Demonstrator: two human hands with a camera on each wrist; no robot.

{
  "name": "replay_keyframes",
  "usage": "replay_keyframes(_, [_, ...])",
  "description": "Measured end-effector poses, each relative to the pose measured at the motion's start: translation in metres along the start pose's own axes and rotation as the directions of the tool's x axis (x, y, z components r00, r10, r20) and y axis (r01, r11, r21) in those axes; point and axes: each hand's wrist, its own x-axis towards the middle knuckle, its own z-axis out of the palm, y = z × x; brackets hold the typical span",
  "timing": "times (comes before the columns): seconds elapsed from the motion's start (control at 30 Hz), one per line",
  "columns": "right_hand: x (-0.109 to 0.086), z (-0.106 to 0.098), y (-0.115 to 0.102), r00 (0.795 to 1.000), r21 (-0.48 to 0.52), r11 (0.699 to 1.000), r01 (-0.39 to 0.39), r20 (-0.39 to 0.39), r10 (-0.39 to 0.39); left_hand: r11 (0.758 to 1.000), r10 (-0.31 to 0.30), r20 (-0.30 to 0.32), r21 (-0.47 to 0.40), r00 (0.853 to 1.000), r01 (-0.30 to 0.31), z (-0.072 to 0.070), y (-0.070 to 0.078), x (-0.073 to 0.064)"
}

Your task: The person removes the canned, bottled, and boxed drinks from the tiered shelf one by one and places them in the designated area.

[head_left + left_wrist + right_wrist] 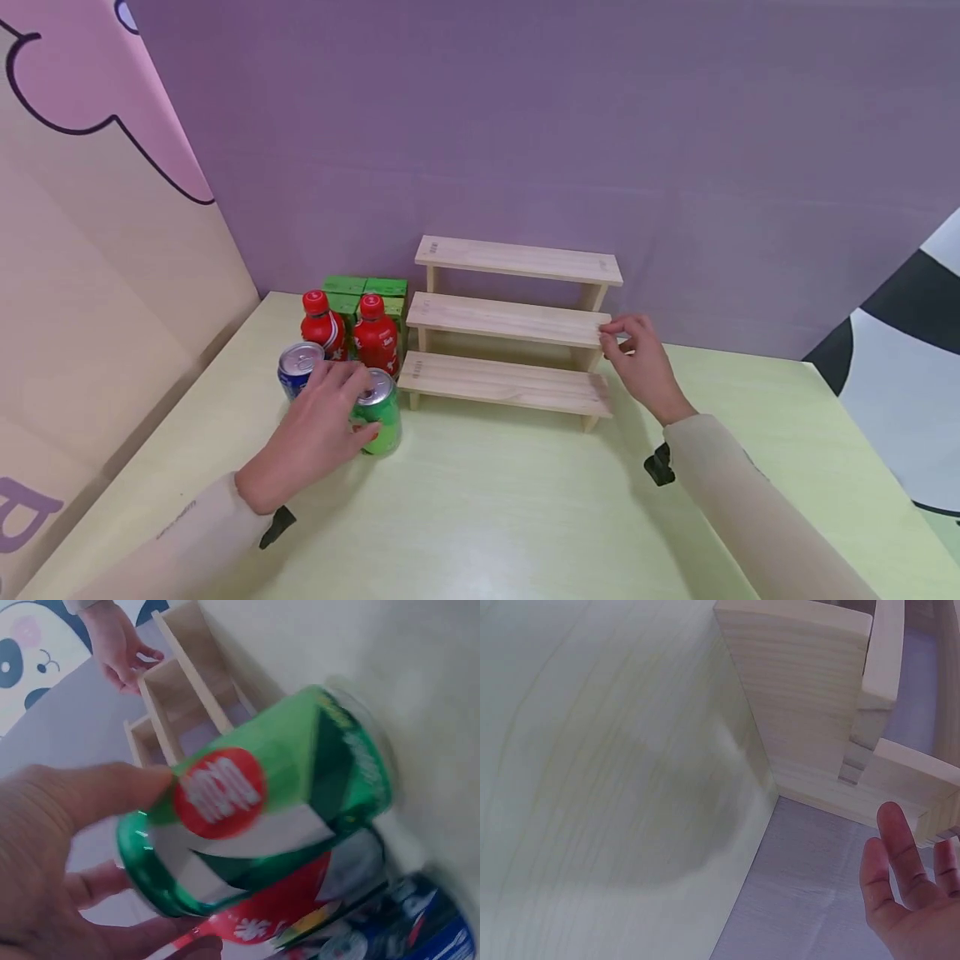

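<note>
My left hand [318, 425] grips a green drink can [384, 417] near its top, thumb on the near side and fingers over the rim. The left wrist view shows this can [247, 802] with a red round label, tilted in that view. My right hand [645, 367] is at the right end of the middle board of a three-tier wooden shelf [510, 319], pinching the board's corner between thumb and fingertips. In the right wrist view, other fingers [904, 855] extend beside the shelf's side.
Left of the shelf stand two red bottles [377, 337], with green boxes [386, 287] behind them. A blue can [294, 367] stands in front of the left bottle, partly behind my left hand. A purple backdrop [525, 125] rises behind the pale table [480, 517].
</note>
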Motion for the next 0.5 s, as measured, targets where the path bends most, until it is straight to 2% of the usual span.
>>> replay_keyframes(0.13, [-0.001,0.001,0.002,1.000,0.005,1.000,-0.001,0.003,0.001,0.997,0.010,0.001,0.075,1.000,-0.010,-0.006,-0.004,0.004])
replay_keyframes(0.5, [-0.003,0.003,0.000,0.999,-0.004,0.999,0.036,-0.011,-0.036,0.998,0.001,-0.001,0.070,1.000,-0.001,-0.009,-0.017,0.013])
